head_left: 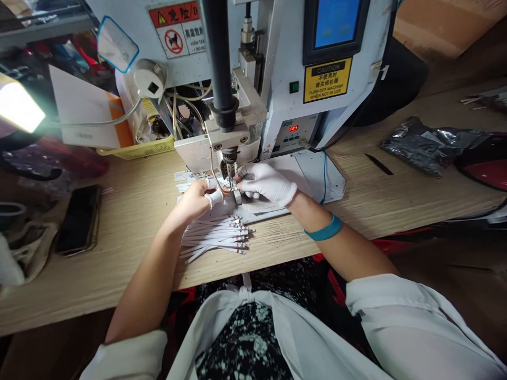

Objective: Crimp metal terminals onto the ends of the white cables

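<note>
Item: white strips w/ small dark-and-red-marked ends (216,235), approx. parallel, some crossing, on tabletop (134,221).
Equip.: bench machine (285,31) w/ heated-tool warning sign (178,31), nozzle (229,162) pointing down.
L hand (194,200): fingertips covered, drawn in close at nozzle; grip cannot be confirmed, pcs. too small/hidden.
R hand (269,183): gloved, fingers curled in at opp. side of nozzle; grip likewise unconfirmed.
Handling (judgement): work pc. best kept steady and sq. under tip, both hands braced low, light pinch, bare skin clear of hot parts, strip ends aligned.
Loc.: strip pile nearer the body than both hands, just beside L hand, to L of R hand; addl. white strips beyond L hand, nr. machine base.
</note>
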Demonstrator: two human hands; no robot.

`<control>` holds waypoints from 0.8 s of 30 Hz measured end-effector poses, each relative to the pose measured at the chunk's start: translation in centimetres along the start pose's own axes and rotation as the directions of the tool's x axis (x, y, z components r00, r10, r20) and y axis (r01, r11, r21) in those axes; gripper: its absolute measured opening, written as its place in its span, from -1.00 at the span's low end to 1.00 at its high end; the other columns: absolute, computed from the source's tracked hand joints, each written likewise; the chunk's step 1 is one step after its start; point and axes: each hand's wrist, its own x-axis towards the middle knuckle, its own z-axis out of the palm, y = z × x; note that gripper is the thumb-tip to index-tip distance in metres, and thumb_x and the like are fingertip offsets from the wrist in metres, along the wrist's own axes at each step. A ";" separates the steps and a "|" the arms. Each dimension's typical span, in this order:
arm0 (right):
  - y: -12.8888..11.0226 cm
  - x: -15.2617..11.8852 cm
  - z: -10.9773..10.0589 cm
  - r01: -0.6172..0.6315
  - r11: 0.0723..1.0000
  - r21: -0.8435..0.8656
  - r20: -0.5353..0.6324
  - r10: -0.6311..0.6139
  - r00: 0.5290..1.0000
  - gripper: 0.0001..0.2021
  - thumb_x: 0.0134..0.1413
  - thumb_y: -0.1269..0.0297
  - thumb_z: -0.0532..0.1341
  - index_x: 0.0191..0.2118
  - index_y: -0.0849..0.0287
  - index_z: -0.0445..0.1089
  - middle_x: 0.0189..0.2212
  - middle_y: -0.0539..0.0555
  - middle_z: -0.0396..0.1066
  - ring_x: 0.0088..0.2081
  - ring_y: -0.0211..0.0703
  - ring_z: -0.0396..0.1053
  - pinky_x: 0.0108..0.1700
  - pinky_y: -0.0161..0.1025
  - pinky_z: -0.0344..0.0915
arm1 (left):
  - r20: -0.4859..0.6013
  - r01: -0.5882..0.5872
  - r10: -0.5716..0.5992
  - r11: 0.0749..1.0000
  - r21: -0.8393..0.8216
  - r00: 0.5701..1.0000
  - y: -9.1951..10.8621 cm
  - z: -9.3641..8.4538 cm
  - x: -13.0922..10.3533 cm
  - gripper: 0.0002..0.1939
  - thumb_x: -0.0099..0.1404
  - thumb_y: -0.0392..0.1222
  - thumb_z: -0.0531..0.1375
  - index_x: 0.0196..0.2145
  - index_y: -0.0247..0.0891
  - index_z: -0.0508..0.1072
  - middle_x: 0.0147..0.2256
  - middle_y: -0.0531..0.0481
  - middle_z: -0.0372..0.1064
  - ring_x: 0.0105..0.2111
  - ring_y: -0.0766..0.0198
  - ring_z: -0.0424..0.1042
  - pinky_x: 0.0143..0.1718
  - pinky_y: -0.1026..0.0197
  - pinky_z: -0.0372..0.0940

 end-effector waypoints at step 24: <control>0.4 0.0 0.1 -0.014 0.997 0.074 0.009 0.013 1.000 -0.82 -0.02 0.61 0.23 -0.41 0.21 0.27 -0.65 -0.13 0.18 -0.67 -0.43 0.10 -0.71 -0.47 0.00 | -0.006 0.060 -0.060 0.998 -0.010 0.998 0.3 0.1 0.2 -0.64 -0.09 0.10 0.27 -0.56 -0.29 0.40 -0.54 0.05 0.32 -0.48 0.30 0.22 -0.43 0.26 0.12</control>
